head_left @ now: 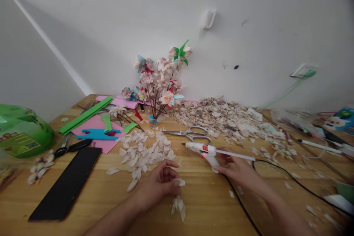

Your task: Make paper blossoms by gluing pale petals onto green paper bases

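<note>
My left hand (pixel 159 184) rests on the wooden table (pixel 105 199) and pinches a small cluster of cream petals (pixel 178 202), a half-made flower, between thumb and fingers. My right hand (pixel 238 171) reaches to the handle of a white glue gun (pixel 206 150) lying on the table; its fingers touch the grip, and whether they close round it is unclear. A loose pile of cut petals (pixel 143 151) lies just beyond my left hand.
Scissors (pixel 193 134) lie behind the glue gun, whose black cord (pixel 276 167) trails right. A bouquet of paper flowers (pixel 159 81) stands by the wall. Coloured paper sheets (pixel 96 123), a dark phone (pixel 69 182), a green container (pixel 22 132) sit left; paper scraps (pixel 235 118) spread right.
</note>
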Action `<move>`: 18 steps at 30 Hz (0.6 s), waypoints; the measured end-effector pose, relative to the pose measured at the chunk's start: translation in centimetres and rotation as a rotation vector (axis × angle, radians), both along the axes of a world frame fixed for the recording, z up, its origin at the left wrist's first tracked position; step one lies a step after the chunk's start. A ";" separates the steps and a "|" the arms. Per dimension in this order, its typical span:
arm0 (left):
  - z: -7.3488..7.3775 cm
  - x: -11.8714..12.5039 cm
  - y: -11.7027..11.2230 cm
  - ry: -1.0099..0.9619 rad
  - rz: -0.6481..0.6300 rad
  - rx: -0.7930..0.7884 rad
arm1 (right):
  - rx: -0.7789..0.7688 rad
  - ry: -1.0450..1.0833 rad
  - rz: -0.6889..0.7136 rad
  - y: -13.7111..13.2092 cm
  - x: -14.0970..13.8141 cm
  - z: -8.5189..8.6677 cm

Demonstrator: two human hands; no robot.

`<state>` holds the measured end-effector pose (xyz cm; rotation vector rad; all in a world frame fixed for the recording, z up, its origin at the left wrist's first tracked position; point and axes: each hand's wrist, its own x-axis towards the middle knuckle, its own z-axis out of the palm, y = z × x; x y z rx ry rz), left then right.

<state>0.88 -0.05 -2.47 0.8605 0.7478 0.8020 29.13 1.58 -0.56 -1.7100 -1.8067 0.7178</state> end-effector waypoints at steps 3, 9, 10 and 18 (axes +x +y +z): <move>0.2 -0.2 0.2 -0.026 0.096 -0.019 | -0.057 0.024 0.049 1.5 -2.4 -0.9; 0.0 -1.1 1.4 0.021 0.355 -0.033 | -0.067 -0.001 0.012 2.1 -4.4 -1.4; 0.0 -1.2 1.6 0.045 0.390 -0.030 | -0.050 0.010 0.011 1.8 -4.6 -1.3; 0.9 -1.6 2.1 0.074 0.575 0.006 | 0.040 0.073 0.174 -1.0 -8.0 0.5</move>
